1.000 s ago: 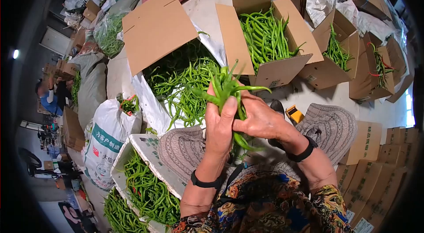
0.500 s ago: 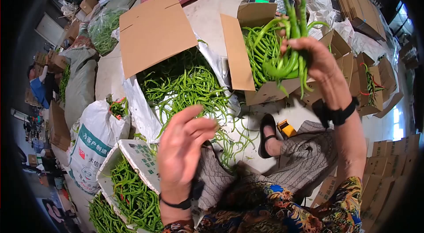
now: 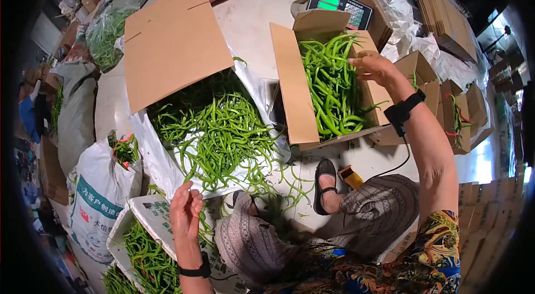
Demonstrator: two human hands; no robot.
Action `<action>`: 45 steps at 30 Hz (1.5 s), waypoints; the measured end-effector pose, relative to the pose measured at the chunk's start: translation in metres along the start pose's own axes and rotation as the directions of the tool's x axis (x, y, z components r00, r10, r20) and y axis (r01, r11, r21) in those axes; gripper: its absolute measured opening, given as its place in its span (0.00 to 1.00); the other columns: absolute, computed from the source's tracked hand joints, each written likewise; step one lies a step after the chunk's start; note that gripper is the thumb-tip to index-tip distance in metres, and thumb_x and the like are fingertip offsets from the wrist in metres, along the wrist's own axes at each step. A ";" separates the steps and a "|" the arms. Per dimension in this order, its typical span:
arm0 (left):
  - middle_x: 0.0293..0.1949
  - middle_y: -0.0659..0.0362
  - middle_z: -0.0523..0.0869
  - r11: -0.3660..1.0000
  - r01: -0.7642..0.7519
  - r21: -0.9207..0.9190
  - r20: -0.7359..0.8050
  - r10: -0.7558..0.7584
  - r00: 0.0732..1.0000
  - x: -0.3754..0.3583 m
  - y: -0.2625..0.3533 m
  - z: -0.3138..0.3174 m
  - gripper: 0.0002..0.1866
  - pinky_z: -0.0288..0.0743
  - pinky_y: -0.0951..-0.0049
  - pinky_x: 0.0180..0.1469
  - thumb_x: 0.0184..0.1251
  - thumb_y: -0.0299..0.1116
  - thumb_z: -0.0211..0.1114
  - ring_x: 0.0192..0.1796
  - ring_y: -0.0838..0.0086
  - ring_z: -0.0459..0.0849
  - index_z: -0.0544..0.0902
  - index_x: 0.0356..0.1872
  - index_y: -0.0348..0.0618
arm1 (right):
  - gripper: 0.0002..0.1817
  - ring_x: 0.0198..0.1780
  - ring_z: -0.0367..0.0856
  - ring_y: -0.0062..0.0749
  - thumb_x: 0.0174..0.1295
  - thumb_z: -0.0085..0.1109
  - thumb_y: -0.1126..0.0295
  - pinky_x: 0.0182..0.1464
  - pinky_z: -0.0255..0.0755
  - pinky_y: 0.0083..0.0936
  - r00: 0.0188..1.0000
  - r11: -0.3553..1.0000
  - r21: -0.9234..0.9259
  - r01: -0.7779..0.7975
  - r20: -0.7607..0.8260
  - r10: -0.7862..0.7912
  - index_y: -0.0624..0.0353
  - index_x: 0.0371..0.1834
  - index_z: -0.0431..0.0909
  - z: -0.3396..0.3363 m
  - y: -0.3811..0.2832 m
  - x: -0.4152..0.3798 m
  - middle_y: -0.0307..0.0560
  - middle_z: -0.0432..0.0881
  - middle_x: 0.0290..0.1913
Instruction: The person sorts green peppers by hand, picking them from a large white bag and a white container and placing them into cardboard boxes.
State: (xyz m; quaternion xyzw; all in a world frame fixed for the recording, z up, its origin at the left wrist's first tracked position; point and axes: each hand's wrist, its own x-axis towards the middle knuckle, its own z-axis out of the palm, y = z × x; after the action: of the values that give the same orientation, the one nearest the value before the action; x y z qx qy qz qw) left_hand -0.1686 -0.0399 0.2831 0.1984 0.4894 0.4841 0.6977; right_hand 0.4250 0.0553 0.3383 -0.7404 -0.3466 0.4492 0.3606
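Observation:
Long green chili peppers (image 3: pixel 331 91) fill an open cardboard box (image 3: pixel 294 85) right of the middle. My right hand (image 3: pixel 376 67) is at this box's right side, fingers stretched toward the peppers and holding none that I can see. Lower left, my left hand (image 3: pixel 185 210) hovers with loosely bent fingers, slightly apart, and nothing visible in it. It is nearest to a larger carton with a raised flap (image 3: pixel 175 43) and a white plastic liner (image 3: pixel 257 91), from which a heap of loose green chili peppers (image 3: pixel 223 132) spills forward.
A digital scale (image 3: pixel 340 7) with a lit display stands behind the box. Lower left are a foam box (image 3: pixel 120 227) of peppers and a printed white sack (image 3: pixel 103 199). Several cartons (image 3: pixel 465 110) stand at right. A yellow object (image 3: pixel 351 178) lies beside my shoe (image 3: pixel 325 185).
My right hand has let go of a bunch of green chili peppers, which now lie in the box. My left hand has moved down and left. The view has shifted slightly.

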 end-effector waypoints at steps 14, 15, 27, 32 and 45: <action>0.30 0.58 0.84 0.680 -0.113 0.724 0.089 0.071 0.993 0.103 -0.126 -0.037 0.15 0.75 0.73 0.37 0.64 0.32 0.61 0.32 0.70 0.82 0.77 0.49 0.35 | 0.44 0.66 0.68 0.39 0.52 0.66 0.56 0.66 0.62 0.30 0.940 0.952 -0.299 0.065 0.338 0.042 0.62 0.72 0.62 0.040 -0.034 0.000 0.52 0.68 0.68; 0.31 0.56 0.83 0.564 -0.190 0.804 0.129 0.146 0.981 0.111 -0.126 -0.036 0.17 0.75 0.72 0.38 0.63 0.32 0.62 0.33 0.69 0.81 0.77 0.50 0.35 | 0.41 0.66 0.68 0.38 0.53 0.66 0.56 0.66 0.62 0.30 0.952 0.919 -0.368 0.143 0.306 -0.025 0.62 0.69 0.65 0.039 -0.042 -0.015 0.52 0.70 0.67; 0.51 0.47 0.78 -0.246 -0.341 0.907 0.419 0.459 0.784 0.227 -0.161 0.009 0.49 0.62 0.50 0.57 0.45 0.37 0.76 0.56 0.50 0.72 0.59 0.69 0.37 | 0.24 0.38 0.83 0.38 0.63 0.61 0.57 0.43 0.74 0.31 0.571 0.890 -0.269 0.368 0.821 0.012 0.66 0.54 0.77 0.184 -0.081 -0.208 0.54 0.84 0.45; 0.39 0.52 0.80 -0.509 -0.400 0.762 0.579 0.259 0.773 0.216 -0.182 0.010 0.31 0.68 0.59 0.42 0.60 0.28 0.56 0.39 0.61 0.76 0.64 0.68 0.44 | 0.23 0.41 0.83 0.52 0.61 0.61 0.62 0.50 0.73 0.40 0.660 0.898 -0.323 0.298 0.749 0.051 0.66 0.56 0.75 0.274 0.045 -0.135 0.61 0.83 0.47; 0.54 0.39 0.79 0.369 -0.366 0.854 0.249 0.327 0.912 0.251 -0.134 -0.018 0.49 0.73 0.64 0.58 0.51 0.40 0.72 0.55 0.55 0.80 0.54 0.72 0.33 | 0.23 0.47 0.81 0.59 0.57 0.63 0.61 0.50 0.74 0.45 0.981 0.623 -0.758 0.194 0.150 -0.123 0.71 0.47 0.72 0.394 0.129 0.073 0.70 0.80 0.47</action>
State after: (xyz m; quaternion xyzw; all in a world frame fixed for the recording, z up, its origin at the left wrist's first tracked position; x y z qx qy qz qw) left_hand -0.1065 0.1138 0.0515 0.6392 0.6027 0.2877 0.3814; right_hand 0.1147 0.1402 0.0663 -0.7703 -0.5830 0.2560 0.0350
